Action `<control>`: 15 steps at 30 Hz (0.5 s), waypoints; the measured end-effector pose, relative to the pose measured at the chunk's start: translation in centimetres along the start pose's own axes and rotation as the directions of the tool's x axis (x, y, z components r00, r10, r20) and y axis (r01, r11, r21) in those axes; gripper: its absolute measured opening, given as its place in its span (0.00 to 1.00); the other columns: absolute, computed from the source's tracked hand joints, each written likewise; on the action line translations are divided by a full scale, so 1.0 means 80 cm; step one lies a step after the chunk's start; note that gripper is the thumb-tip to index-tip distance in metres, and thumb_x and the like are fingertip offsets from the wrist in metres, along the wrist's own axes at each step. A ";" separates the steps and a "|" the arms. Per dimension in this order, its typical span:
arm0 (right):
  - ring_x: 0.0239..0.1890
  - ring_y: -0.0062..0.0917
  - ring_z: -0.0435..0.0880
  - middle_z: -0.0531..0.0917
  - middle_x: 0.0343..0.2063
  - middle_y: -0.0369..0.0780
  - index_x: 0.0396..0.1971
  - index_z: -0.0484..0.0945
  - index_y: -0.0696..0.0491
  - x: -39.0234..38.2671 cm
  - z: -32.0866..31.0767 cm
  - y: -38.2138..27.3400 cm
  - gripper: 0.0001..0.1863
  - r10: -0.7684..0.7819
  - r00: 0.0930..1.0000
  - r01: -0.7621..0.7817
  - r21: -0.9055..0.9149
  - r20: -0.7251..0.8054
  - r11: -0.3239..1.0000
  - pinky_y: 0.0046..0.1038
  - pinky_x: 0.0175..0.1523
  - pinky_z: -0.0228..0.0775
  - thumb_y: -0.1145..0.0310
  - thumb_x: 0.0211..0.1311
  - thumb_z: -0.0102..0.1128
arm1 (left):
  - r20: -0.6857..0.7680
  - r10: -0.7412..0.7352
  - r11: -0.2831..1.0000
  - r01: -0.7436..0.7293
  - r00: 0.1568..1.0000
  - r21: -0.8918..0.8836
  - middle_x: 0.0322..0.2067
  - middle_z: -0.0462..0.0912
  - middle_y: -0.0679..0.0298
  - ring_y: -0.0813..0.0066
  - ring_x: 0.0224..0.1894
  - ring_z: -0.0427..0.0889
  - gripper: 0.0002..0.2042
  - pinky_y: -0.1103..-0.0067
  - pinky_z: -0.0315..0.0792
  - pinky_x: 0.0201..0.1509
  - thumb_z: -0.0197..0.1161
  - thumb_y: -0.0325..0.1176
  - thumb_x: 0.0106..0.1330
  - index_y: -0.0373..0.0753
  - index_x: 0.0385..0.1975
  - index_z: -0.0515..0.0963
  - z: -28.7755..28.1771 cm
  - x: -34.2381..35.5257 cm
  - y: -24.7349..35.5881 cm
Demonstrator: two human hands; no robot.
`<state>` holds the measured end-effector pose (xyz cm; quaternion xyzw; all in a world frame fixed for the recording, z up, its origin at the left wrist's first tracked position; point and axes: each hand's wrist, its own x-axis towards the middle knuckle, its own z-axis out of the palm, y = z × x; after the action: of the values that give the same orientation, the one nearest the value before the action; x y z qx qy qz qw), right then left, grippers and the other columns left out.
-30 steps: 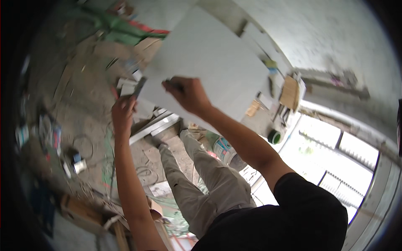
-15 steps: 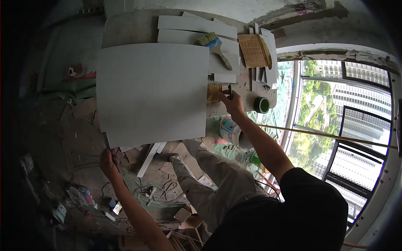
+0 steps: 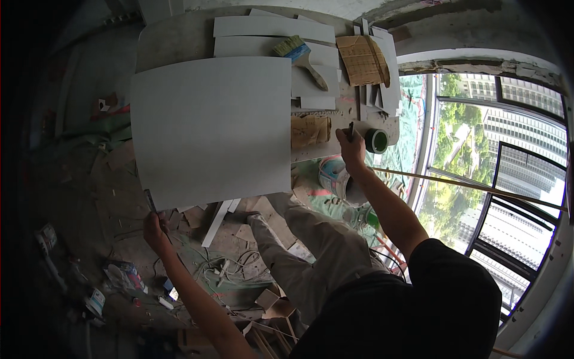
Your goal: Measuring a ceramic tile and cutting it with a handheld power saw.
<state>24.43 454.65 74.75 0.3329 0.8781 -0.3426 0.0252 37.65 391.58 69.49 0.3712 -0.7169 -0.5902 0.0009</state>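
Note:
A large white square board (image 3: 210, 128) lies over the left part of the worktable (image 3: 176, 37). My left hand (image 3: 156, 232) is closed on a flat metal tool (image 3: 149, 201) that reaches to the board's lower left corner. My right hand (image 3: 351, 146) grips a small dark tool (image 3: 350, 131) just left of a round green-lined tub (image 3: 375, 140). Beside the board are a piece of brown cardboard (image 3: 310, 130) and, above it, a paintbrush (image 3: 305, 63) with blue on its ferrule, resting on cut white strips (image 3: 272, 27).
More cardboard (image 3: 360, 60) lies at the table's upper right. A bucket (image 3: 335, 176) stands below the table. Cables (image 3: 230, 269), offcuts and packages litter the floor around my legs. A long thin rod (image 3: 442, 182) crosses in front of the large window at right.
The view has turned, bringing the table upright in frame. My right hand has left the board, moving right past the cardboard toward the tub. My left hand stays low at the board's corner.

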 end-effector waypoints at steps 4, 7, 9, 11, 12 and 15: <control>0.26 0.26 0.80 0.85 0.24 0.45 0.37 0.86 0.59 -0.058 0.000 -0.001 0.19 -0.152 0.983 0.160 -0.072 0.108 0.985 0.35 0.37 0.74 0.55 0.73 0.71 | -0.030 -0.069 0.996 0.067 0.997 -0.055 0.35 0.89 0.67 0.81 0.30 0.80 0.16 0.80 0.67 0.28 0.63 0.47 0.80 0.38 0.45 0.83 0.007 -0.003 0.003; 0.25 0.23 0.76 0.83 0.23 0.45 0.38 0.85 0.59 -0.118 0.013 -0.025 0.17 -0.177 0.936 0.184 0.004 0.304 0.983 0.34 0.36 0.74 0.57 0.74 0.71 | -0.025 -0.078 0.995 0.076 0.997 -0.063 0.35 0.89 0.67 0.82 0.29 0.80 0.16 0.80 0.67 0.29 0.64 0.47 0.80 0.38 0.45 0.84 0.002 -0.001 0.001; 0.25 0.22 0.74 0.82 0.23 0.44 0.39 0.85 0.58 -0.145 0.018 -0.050 0.15 -0.308 0.859 0.314 0.054 0.408 0.948 0.33 0.36 0.74 0.59 0.75 0.71 | -0.019 -0.082 0.995 0.080 0.996 -0.059 0.36 0.89 0.68 0.82 0.29 0.79 0.16 0.80 0.67 0.29 0.64 0.46 0.80 0.38 0.46 0.84 0.002 0.002 0.002; 0.25 0.23 0.75 0.83 0.24 0.45 0.40 0.85 0.58 -0.157 0.026 -0.059 0.14 -0.338 0.820 0.337 0.088 0.463 0.938 0.32 0.36 0.74 0.61 0.76 0.70 | 0.017 -0.058 0.998 0.059 0.998 -0.037 0.34 0.88 0.67 0.82 0.28 0.79 0.16 0.80 0.68 0.29 0.64 0.46 0.79 0.37 0.48 0.84 0.008 0.002 0.006; 0.25 0.23 0.76 0.83 0.24 0.45 0.40 0.85 0.58 -0.163 0.031 -0.064 0.13 -0.363 0.775 0.353 0.122 0.517 0.928 0.32 0.35 0.75 0.62 0.76 0.70 | 0.013 -0.058 0.998 0.058 0.998 -0.039 0.34 0.88 0.67 0.82 0.28 0.79 0.16 0.80 0.68 0.29 0.64 0.46 0.79 0.37 0.48 0.84 0.011 0.003 0.007; 0.24 0.25 0.76 0.83 0.25 0.46 0.42 0.85 0.58 -0.185 0.053 -0.078 0.11 -0.407 0.716 0.386 0.164 0.568 0.908 0.32 0.35 0.75 0.64 0.77 0.69 | -0.010 -0.041 0.994 0.040 0.999 -0.102 0.32 0.88 0.66 0.81 0.27 0.80 0.16 0.80 0.68 0.29 0.65 0.45 0.79 0.35 0.48 0.83 -0.003 -0.005 0.001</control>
<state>31.41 440.22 79.24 0.0146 0.8708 -0.4409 0.2170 38.05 391.58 69.82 0.3887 -0.6781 -0.6237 0.0123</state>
